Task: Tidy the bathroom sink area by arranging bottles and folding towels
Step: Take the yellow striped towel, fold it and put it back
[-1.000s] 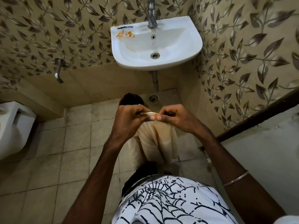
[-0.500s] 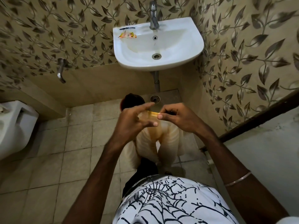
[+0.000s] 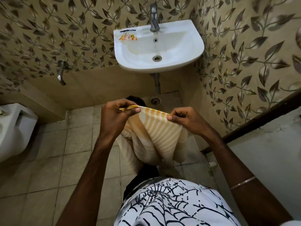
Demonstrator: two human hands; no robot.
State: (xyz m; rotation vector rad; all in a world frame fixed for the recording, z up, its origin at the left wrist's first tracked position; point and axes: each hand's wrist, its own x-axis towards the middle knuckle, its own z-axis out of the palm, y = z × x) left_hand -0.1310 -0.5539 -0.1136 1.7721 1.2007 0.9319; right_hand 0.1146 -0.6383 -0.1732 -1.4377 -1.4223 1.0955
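Leaf-patterned wall tiles surround a white sink [image 3: 192, 51] above the floor. Below it the striped towel [image 3: 161, 134] hangs between both hands: left hand [image 3: 118, 115] and right hand [image 3: 185, 119] each pinch its top edge, which runs left to right, equally near. Sachets [image 3: 127, 37] on the rim show no readable writing
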